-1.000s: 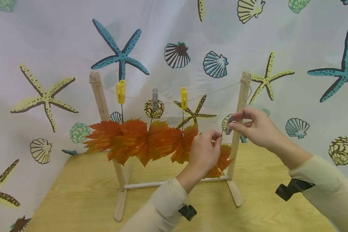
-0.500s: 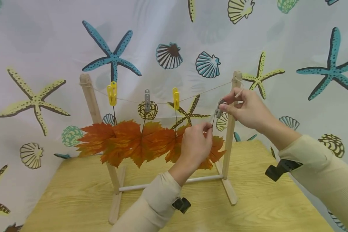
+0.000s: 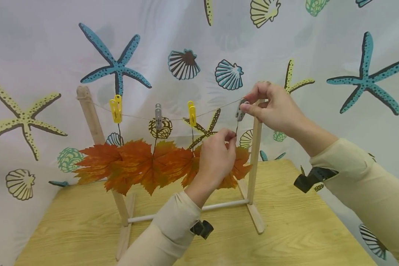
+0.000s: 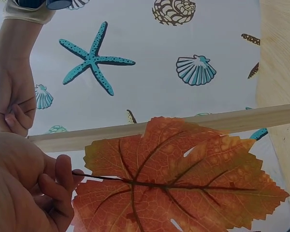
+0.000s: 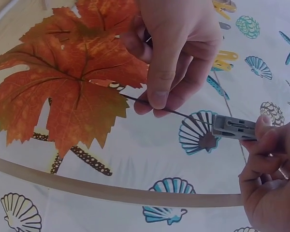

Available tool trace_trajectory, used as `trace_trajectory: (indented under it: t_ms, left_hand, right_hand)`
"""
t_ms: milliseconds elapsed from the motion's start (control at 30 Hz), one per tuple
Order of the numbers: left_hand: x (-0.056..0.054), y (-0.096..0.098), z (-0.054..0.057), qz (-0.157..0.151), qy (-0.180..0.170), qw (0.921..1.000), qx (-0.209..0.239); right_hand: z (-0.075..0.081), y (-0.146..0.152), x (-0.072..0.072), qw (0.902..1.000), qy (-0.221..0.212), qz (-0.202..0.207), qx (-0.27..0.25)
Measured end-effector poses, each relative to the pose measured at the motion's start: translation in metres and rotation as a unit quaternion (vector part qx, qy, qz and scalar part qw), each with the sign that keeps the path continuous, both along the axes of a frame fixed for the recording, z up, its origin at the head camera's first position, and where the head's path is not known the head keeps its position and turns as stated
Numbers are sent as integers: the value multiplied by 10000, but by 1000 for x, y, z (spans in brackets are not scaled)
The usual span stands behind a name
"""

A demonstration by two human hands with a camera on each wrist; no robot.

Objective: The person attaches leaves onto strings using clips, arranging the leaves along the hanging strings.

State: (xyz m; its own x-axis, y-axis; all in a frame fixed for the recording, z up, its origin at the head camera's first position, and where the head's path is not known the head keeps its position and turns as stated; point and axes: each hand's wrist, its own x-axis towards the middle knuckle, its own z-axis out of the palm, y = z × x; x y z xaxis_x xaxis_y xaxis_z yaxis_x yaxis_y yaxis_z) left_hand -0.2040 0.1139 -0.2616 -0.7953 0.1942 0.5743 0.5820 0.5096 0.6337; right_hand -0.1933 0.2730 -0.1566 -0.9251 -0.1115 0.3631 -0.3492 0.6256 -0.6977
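Observation:
My left hand (image 3: 216,157) pinches the dark stem (image 4: 99,177) of an orange-red artificial maple leaf (image 4: 183,179) between thumb and finger. A grey clothespin (image 5: 232,127) is pinched in my right hand (image 3: 274,105), up by the twine (image 3: 176,119) near the right post. The stem's upper end reaches the clothespin's tip in the right wrist view. Whether the clothespin grips the twine cannot be told. Left of my hands, a yellow clothespin (image 3: 116,109), a grey one (image 3: 158,116) and another yellow one (image 3: 192,113) hold similar leaves (image 3: 119,164) on the twine.
The twine runs between a left wooden post (image 3: 92,120) and a right wooden post (image 3: 254,159), joined low down by a white rod (image 3: 226,205). This rack stands on a wood-grain table (image 3: 299,221). Behind hangs a pale cloth (image 3: 199,33) printed with starfish and shells.
Both hands have risen together, lifting the leaf and grey clothespin from below the twine to its height by the right post. The whole view has shifted slightly, the rack sliding left in it.

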Motion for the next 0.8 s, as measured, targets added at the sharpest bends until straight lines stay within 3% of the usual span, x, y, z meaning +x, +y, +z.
trace_trajectory:
  t_ms: [300, 800]
  left_hand:
    - [-4, -3, 8, 120, 72, 9996, 227]
    - [-10, -5, 12, 119, 183, 9986, 485]
  right_hand:
    - [16, -11, -5, 9997, 162, 142, 87]
    - [22, -15, -7, 9991, 222, 299, -177]
